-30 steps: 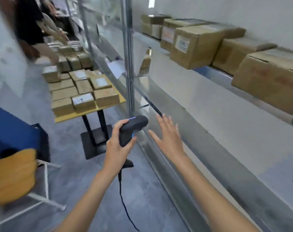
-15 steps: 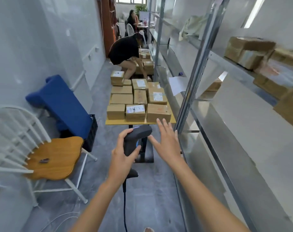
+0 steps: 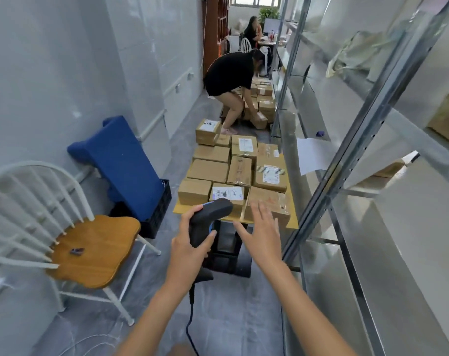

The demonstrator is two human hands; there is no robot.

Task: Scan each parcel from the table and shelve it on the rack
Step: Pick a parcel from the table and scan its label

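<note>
Head view shows your left hand point(image 3: 190, 249) gripping the black scanner point(image 3: 208, 222) by its handle, its head pointing toward the parcels point(image 3: 233, 170) packed on the yellow counter point(image 3: 292, 222) just beyond. Your right hand point(image 3: 263, 235) hovers with fingers spread and holds nothing, just right of the scanner and over the nearest right parcel point(image 3: 268, 201) at the counter's near edge. At your right runs the metal rack point(image 3: 346, 176). On your left stands a white chair point(image 3: 72, 242) with a wooden seat. Farther off, a person in black point(image 3: 231, 73) bends over more boxes.
</note>
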